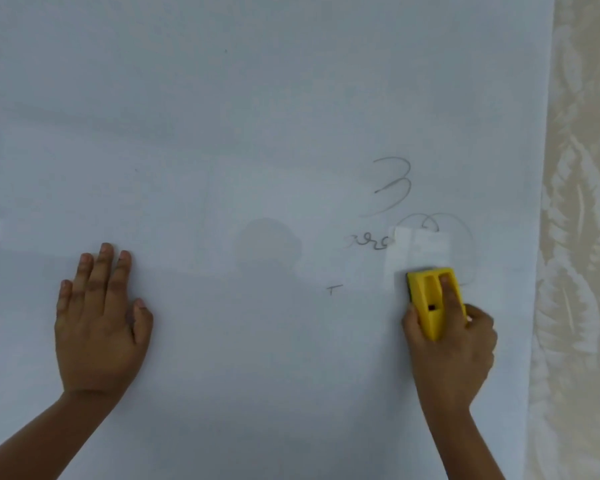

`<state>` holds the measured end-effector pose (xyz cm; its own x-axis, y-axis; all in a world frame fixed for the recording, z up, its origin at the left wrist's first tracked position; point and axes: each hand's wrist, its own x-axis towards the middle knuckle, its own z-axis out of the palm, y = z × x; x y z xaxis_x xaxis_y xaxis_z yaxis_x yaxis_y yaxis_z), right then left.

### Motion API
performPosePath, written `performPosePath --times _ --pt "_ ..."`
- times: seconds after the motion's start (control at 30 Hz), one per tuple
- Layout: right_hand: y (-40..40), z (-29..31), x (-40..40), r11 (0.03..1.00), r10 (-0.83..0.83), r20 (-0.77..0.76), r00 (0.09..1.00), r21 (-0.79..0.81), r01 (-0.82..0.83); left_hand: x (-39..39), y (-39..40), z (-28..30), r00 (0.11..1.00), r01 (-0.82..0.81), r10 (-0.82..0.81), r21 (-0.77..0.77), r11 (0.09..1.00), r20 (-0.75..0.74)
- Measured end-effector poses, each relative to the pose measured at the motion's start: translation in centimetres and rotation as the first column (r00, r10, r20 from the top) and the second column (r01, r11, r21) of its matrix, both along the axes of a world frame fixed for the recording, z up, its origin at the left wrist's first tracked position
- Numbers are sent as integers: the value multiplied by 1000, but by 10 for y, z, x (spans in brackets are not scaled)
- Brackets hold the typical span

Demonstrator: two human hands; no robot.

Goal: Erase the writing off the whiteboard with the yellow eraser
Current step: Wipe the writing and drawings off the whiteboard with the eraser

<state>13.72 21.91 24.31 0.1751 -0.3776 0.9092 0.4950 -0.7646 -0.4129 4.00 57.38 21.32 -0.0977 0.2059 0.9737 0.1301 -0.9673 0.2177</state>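
- Our whiteboard carries faint writing up and right.
- Our left hand lies flat, fingers spread, holding nothing.
- Our right hand grips the yellow eraser, long axis pointing upward, just below the writing.

The whiteboard looks smooth with a soft sheen. The yellow eraser on it looks like hard plastic. Right of the whiteboard hangs patterned cream cloth.
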Motion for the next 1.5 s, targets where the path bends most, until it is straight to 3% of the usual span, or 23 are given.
performPosePath --times 0.17,0.3,0.37,0.53,0.6,0.73,0.9,1.0,1.1,1.2,1.37,1.5 --pt "34 36 -10 999 13 61 998 -37 -11 0 2 -1 1000 -3 3 11 1000 -6" --pt "51 -2 -20 973 4 90 996 -231 17 -1 1 0 1000 -8 9 24 1000 -7" --pt "36 -18 -17 967 -6 54 998 -252 19 -2 0 -1 1000 -15 15 21 1000 -7" --pt "-9 29 0 996 -11 -43 999 85 15 -2 -5 -2 1000 -13 13 6 1000 -28" --pt "-3 58 2 990 -1 -32 999 141 5 -4 -5 -3 999 -3 3 2 1000 -33" --pt "44 70 -10 999 -19 80 997 -40 22 -4 -3 -3 999 19 -19 0 1000 -26" --pt "65 -8 -30 915 17 139 990 -401 40 -5 -3 -3 999 18 -18 10 1000 -33" --pt "26 -20 -17 942 -23 96 995 -332 54 -6 -2 -5 998 -9 11 36 999 -65" --pt "-15 10 -1 997 -83 -40 996 -2 83 -6 -1 -7 993 -15 37 182 983 -114" --pt "-18 59 3 982 -86 -76 993 165 98 -6 0 -11 973 -1 97 421 907 -208" --pt "46 103 -11 996 -85 80 993 3 85 -4 4 -14 952 42 139 568 822 -272" --pt "76 61 -24 969 -79 173 982 -218 116 0 7 -15 941 76 151 625 777 -303"
